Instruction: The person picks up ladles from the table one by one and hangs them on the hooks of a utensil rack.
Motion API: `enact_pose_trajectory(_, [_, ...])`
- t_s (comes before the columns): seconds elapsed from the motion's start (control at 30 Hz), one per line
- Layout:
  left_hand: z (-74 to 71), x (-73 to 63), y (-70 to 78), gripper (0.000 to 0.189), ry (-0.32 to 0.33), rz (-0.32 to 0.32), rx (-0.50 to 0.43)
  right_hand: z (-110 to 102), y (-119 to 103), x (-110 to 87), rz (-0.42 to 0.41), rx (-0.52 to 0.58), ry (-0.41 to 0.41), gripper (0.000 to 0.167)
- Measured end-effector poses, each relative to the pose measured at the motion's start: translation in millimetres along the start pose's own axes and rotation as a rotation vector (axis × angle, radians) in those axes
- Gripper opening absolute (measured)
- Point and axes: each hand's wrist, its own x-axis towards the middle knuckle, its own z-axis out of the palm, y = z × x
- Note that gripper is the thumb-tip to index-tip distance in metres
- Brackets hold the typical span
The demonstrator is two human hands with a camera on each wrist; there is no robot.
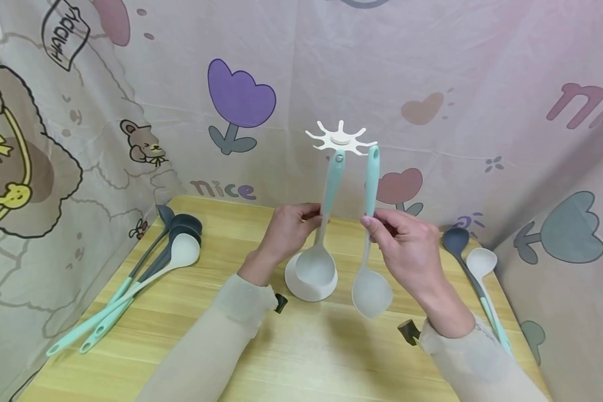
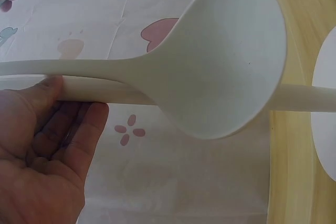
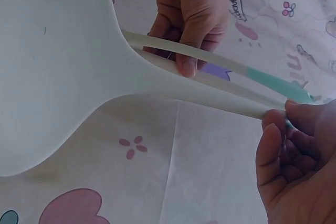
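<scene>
A white rack stand with a star-shaped hook top (image 1: 340, 139) rises from a round white base (image 1: 310, 291). One white ladle (image 1: 316, 265) hangs from a hook by its mint handle, in front of the pole. My left hand (image 1: 288, 229) grips the stand's pole (image 2: 105, 91) behind that ladle's neck (image 2: 105, 67). My right hand (image 1: 409, 245) pinches a white large spoon (image 1: 372, 293) low on its mint handle, bowl down. The top end of this handle overlaps a hook tip in the head view. In the right wrist view the spoon's bowl (image 3: 47, 66) fills the left side.
Several dark utensils (image 1: 185, 223) and a white one (image 1: 185, 250) with mint handles lie in a pile at the table's left. At the right edge lie a dark spoon (image 1: 455, 240) and a white ladle (image 1: 481, 262). Printed cloth (image 1: 301, 72) hangs around the wooden table (image 1: 301, 346).
</scene>
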Motion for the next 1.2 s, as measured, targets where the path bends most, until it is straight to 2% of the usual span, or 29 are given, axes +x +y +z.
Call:
enact_pose_trajectory(0.3, [0.4, 2.0, 1.7, 0.022, -0.008, -0.005, 0.001, 4, 3, 2.0, 0.0, -0.022, -0.011, 0.004])
enact_pose_trajectory(0.47, [-0.4, 2.8, 2.1, 0.023, -0.011, -0.005, 0.01, 9, 5, 4.1, 0.003, -0.027, -0.02, 0.01])
enact_pose_trajectory(0.8, [-1.9, 0.8, 2.5, 0.024, -0.018, -0.016, 0.011, 23, 9, 9.5, 0.0, 0.011, -0.02, 0.015])
enact_pose_trajectory(1.2, [0.2, 0.1, 2.5, 0.024, -0.014, 0.012, 0.008, 30, 11, 9.3, 0.026, 0.033, -0.012, 0.014])
